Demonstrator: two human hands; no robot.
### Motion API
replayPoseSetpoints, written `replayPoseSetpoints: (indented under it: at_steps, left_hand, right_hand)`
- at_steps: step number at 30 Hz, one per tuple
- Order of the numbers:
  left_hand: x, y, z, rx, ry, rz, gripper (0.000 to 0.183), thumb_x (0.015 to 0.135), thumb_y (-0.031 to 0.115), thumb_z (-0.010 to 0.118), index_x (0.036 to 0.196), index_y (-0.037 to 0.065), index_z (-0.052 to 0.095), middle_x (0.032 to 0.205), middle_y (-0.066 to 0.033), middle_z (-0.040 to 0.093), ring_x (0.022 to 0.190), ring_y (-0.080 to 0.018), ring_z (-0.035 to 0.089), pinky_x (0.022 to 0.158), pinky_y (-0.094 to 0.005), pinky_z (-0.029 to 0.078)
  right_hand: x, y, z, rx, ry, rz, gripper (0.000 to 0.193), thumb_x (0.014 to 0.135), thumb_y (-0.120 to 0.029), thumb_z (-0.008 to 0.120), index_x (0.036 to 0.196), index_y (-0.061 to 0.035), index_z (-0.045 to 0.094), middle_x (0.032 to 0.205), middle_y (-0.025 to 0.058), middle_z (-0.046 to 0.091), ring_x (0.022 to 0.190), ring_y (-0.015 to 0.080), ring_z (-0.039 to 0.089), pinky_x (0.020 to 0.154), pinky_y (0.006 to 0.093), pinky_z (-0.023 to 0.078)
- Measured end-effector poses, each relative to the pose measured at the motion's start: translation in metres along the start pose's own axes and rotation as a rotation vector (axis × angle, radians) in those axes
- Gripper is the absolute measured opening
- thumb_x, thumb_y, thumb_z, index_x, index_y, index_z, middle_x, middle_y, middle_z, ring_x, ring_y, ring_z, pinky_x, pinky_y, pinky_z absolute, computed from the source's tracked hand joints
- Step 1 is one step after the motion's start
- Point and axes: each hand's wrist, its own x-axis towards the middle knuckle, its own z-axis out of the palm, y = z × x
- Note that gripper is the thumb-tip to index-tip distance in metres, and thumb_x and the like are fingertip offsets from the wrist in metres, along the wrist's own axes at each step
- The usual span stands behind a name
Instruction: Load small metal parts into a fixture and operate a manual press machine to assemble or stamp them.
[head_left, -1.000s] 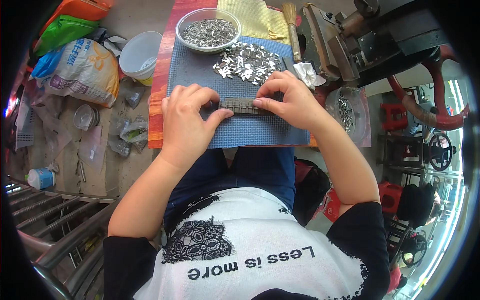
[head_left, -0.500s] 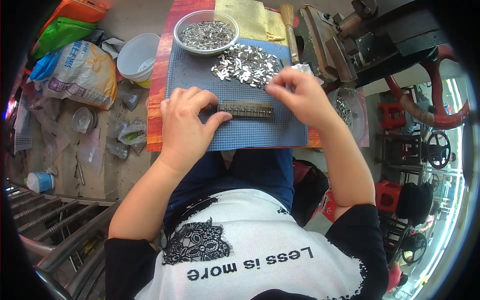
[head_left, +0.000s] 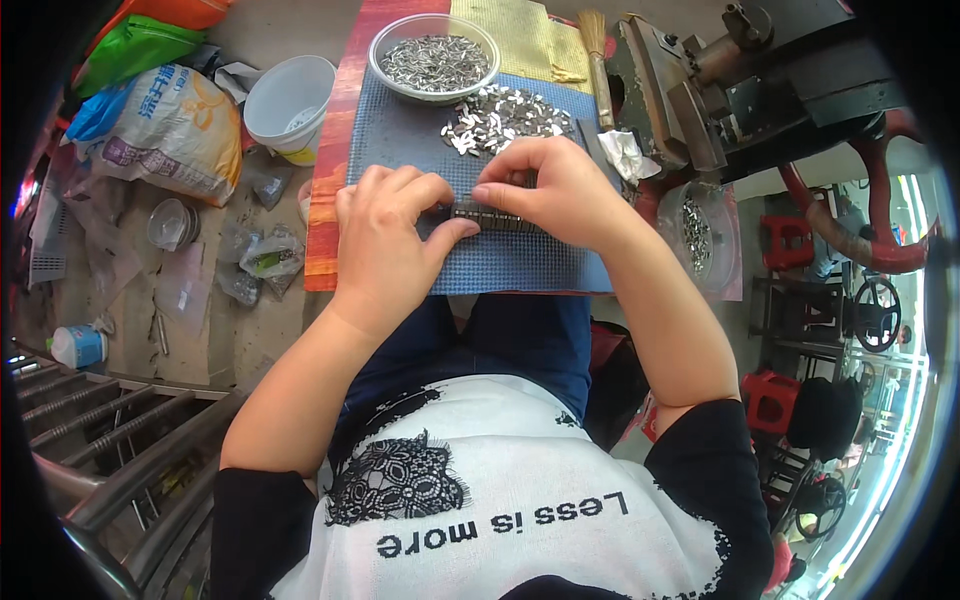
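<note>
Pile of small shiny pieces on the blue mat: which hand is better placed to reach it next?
Right, probably. The right hand is nearer the pile, just below it in the picture, over the slotted bar. The left hand sits farther off, at the bar's left end.

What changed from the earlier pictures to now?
The right hand, first on the slotted metal block, lifted off toward the loose pieces, then came back over the block, farther left, nearer the left hand; whether it holds a piece is hidden. The left hand stays at the block's left end. The bowl looks unmoved.
</note>
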Motion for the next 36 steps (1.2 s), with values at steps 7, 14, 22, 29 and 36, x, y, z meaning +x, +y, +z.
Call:
replayPoseSetpoints:
  at_steps: [7,14,22,29,36]
  left_hand:
    - [0.0,0.0,0.001,0.002,0.025,0.025,0.024,0.074,0.026,0.083,0.086,0.011,0.069,0.085,0.0005,0.063,0.089,-0.0212,0.057,0.083,-0.0371,0.035]
    - [-0.001,0.0,-0.001,0.003,0.004,0.014,0.024,0.075,0.029,0.082,0.085,0.013,0.068,0.088,-0.0006,0.064,0.093,-0.0243,0.056,0.085,-0.0398,0.036]
    - [-0.002,0.001,0.0,-0.007,0.044,0.064,0.023,0.076,0.025,0.081,0.085,0.01,0.066,0.083,-0.0016,0.062,0.088,-0.0244,0.055,0.081,-0.0389,0.036]
    - [0.001,0.006,0.002,-0.021,0.009,0.01,0.021,0.076,0.022,0.082,0.084,0.008,0.067,0.069,-0.0017,0.058,0.073,-0.0225,0.054,0.071,-0.037,0.038]
    - [-0.001,0.006,0.003,-0.079,0.045,0.001,0.021,0.082,0.02,0.079,0.091,0.003,0.069,0.075,-0.0068,0.061,0.077,-0.0244,0.057,0.073,-0.0372,0.044]
  right_hand:
    - [0.0,0.01,0.005,-0.053,0.013,-0.092,0.017,0.081,-0.018,0.081,0.09,-0.0031,0.077,0.084,0.0048,0.065,0.076,0.0142,0.057,0.069,0.0289,0.046]
    - [0.015,0.002,-0.004,0.147,0.138,-0.056,0.02,0.083,-0.017,0.08,0.092,0.0,0.077,0.081,0.0018,0.07,0.075,0.0074,0.058,0.067,0.0245,0.045]
    - [0.017,0.002,-0.052,-0.085,0.671,-0.184,0.024,0.087,-0.022,0.072,0.094,0.0004,0.075,0.074,0.0112,0.072,0.066,0.0171,0.068,0.063,0.0315,0.051]
    - [-0.041,0.05,-0.027,-0.692,0.589,0.094,0.024,0.086,-0.02,0.072,0.087,0.0036,0.071,0.086,0.0208,0.07,0.082,0.0366,0.069,0.078,0.0443,0.056]
    - [-0.039,0.058,-0.017,-0.747,0.708,0.13,0.023,0.085,-0.021,0.071,0.087,0.0023,0.069,0.089,0.0197,0.066,0.086,0.0357,0.067,0.078,0.0447,0.055]
